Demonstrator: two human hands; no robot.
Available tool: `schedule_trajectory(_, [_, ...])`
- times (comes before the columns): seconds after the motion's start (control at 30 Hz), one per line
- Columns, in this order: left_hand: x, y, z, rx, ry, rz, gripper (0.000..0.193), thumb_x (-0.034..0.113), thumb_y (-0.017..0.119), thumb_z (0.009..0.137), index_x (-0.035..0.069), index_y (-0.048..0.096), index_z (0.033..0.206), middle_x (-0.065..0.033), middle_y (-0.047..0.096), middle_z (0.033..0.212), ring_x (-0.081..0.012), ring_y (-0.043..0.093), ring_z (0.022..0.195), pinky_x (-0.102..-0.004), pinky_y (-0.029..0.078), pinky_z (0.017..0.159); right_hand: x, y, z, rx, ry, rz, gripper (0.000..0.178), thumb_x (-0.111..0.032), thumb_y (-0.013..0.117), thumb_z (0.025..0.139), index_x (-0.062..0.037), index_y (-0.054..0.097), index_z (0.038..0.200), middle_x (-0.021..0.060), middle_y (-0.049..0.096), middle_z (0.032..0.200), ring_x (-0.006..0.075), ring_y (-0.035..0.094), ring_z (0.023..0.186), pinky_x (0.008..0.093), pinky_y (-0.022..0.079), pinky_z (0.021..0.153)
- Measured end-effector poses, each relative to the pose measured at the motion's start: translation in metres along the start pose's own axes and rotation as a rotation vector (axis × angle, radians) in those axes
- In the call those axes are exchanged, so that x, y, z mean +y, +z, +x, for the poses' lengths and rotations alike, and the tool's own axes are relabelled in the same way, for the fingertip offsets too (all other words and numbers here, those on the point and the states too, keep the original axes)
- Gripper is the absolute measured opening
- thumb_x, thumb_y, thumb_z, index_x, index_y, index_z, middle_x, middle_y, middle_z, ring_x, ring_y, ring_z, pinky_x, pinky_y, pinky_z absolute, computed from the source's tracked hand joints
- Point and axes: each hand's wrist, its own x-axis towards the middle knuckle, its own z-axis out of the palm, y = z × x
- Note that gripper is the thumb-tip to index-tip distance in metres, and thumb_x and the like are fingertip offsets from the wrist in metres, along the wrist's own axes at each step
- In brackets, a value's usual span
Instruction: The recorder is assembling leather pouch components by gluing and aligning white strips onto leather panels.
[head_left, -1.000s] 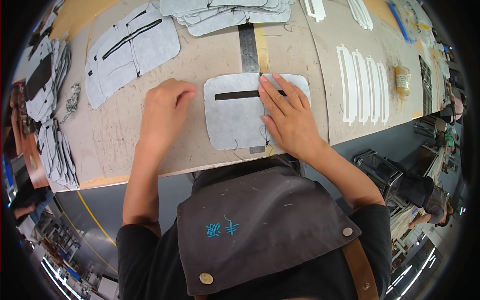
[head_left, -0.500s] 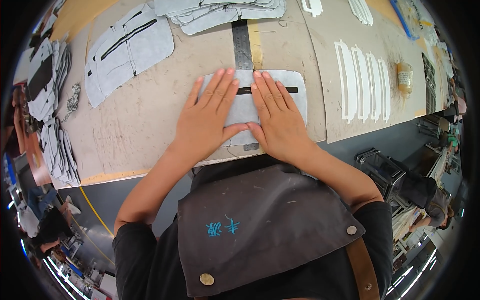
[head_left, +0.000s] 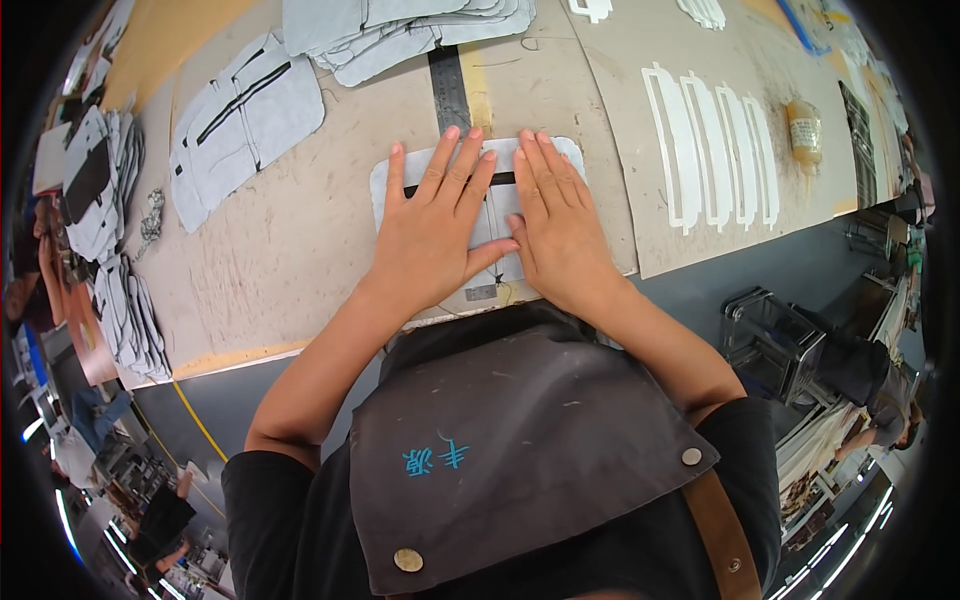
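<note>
The left hand [head_left: 428, 235], off the pale grey panel [head_left: 505, 203] a second ago, now lies spread on it beside the right hand [head_left: 565, 230]; both are unclenched, grasping nothing. By the surface's [head_left: 300, 270] near edge, the panel seems steadied two-handed.

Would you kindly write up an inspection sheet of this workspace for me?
Surface: table, scuffed and stained.
Job's things: pale grey panel with a black strip, partly covered by the hands.
Clutter: stacked panels at the far edge of view; white strips and an amber bottle to the right.
Hands: left hand on the panel, fingers spread; right hand beside it, fingers closer together.
Cables: nothing seen on the table.
Surroundings: yellow floor line; another person at far right.
</note>
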Motion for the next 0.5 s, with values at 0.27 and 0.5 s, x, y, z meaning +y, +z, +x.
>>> schedule_trajectory(0.27, [-0.002, -0.001, -0.002, 0.045, 0.002, 0.003, 0.085, 0.059, 0.066, 0.075, 0.004, 0.047, 0.136, -0.0115, 0.034, 0.15, -0.0273, 0.026, 0.142, -0.0609, 0.015, 0.111, 0.002, -0.004, -0.004, 0.036, 0.069, -0.078, 0.07, -0.029, 0.059, 0.088, 0.0141, 0.033, 0.136, 0.0281, 0.028, 0.147, 0.0381, 0.025, 0.14, 0.0455, 0.022, 0.114])
schedule_trajectory(0.5, [-0.017, -0.01, -0.018, 0.055, -0.055, -0.112, 0.095, 0.055, 0.073, 0.07, 0.0, 0.039, 0.14, -0.0221, 0.028, 0.15, -0.0354, 0.022, 0.142, -0.0526, 0.016, 0.114, 0.015, -0.036, -0.021, 0.18, 0.183, -0.031, 0.066, -0.024, 0.063, 0.086, 0.0104, 0.037, 0.136, 0.0269, 0.031, 0.146, 0.0382, 0.029, 0.137, 0.0444, 0.027, 0.11])
